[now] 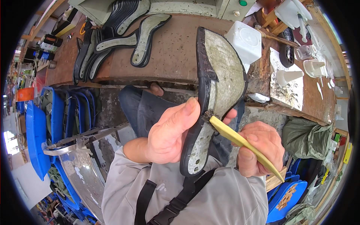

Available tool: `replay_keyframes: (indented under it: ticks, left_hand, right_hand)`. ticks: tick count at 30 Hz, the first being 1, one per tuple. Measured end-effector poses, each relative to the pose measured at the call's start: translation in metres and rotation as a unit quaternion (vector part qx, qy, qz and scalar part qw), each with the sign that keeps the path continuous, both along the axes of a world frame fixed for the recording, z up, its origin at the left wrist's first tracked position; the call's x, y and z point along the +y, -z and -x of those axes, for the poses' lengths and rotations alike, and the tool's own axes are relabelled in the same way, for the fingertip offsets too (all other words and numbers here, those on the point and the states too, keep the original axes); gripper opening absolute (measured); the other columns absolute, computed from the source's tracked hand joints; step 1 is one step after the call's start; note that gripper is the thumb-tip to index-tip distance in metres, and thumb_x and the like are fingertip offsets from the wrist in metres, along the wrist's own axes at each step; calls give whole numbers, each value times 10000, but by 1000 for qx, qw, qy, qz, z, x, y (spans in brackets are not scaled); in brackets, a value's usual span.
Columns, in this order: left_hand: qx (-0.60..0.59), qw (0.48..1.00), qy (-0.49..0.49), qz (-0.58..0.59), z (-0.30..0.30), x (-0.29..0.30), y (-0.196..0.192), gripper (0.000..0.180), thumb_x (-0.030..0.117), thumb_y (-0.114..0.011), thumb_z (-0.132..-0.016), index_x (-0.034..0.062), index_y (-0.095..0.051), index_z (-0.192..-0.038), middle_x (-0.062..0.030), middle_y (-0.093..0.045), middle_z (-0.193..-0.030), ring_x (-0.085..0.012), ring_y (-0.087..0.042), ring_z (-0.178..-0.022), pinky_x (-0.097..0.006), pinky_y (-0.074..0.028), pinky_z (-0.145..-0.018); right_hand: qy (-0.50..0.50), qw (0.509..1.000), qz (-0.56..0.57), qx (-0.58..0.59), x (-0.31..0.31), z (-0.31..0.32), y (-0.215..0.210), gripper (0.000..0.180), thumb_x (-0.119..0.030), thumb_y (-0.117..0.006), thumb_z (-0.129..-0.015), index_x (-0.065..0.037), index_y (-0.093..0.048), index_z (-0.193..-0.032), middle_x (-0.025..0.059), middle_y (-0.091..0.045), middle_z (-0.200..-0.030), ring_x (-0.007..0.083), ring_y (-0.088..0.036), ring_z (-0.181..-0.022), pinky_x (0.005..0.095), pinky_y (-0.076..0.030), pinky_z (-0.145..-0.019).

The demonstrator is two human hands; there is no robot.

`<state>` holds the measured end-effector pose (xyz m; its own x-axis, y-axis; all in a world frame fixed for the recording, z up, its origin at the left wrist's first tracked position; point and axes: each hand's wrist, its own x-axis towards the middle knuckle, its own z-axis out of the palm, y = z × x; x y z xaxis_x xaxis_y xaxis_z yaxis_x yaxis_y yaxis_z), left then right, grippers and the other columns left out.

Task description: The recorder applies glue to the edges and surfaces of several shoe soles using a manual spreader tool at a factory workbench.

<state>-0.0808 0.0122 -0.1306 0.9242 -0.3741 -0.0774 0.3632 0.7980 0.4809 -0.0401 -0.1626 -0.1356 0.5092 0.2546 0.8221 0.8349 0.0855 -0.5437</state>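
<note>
My left hand (168, 131) grips a long shoe sole (225, 71) at its narrow waist, thumb on the near edge and fingertips showing past the far side. The sole stands upright before me, its broad end up. Its inner face is grey-green, edged by a dark raised rim, with small holes in the narrow heel end. In my right hand (262, 148) is a brush (234, 135) with a flat yellow handle. Its short dark bristles touch the sole near the rim at the waist.
On the brown bench (172, 48) lie stacked soles (152, 33). To their right stand a white plastic container (245, 41) and a white nozzle-shaped piece (290, 78) on a stained sheet. Blue bins (37, 138) flank me at left, and a blue tray (287, 202) sits at lower right.
</note>
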Motion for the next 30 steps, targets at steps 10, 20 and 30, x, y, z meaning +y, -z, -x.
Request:
replay_keyframes:
  ticks: [10,20,30]
  left_hand:
    - [-19,995,-31,-88,-7,5,-4,609,423,-238,-988,2,-206,-1426,-267,-389,-1355,-325,-466,-1214,-431,-388,-1025]
    - [-137,989,-7,-59,2,14,19,538,312,-378,-987,-110,-359,-1320,-225,-450,-1319,-275,-437,-1236,-381,-332,-1032]
    - [-262,943,-67,-193,-13,17,29,521,300,-380,-986,-168,-493,-1185,-269,-453,-1305,-361,-420,-1240,-433,-298,-1044]
  right_hand:
    - [13,999,-22,41,6,17,8,221,20,-700,-685,120,-606,-858,152,-613,-631,188,-574,-442,279,-466,-369]
    - [29,990,5,137,-7,-19,-25,220,-35,-724,-683,67,-654,-865,127,-675,-750,203,-613,-532,265,-476,-474]
    - [26,998,17,-50,2,-65,-30,262,36,-725,-691,40,-667,-946,118,-677,-801,180,-629,-634,252,-473,-529]
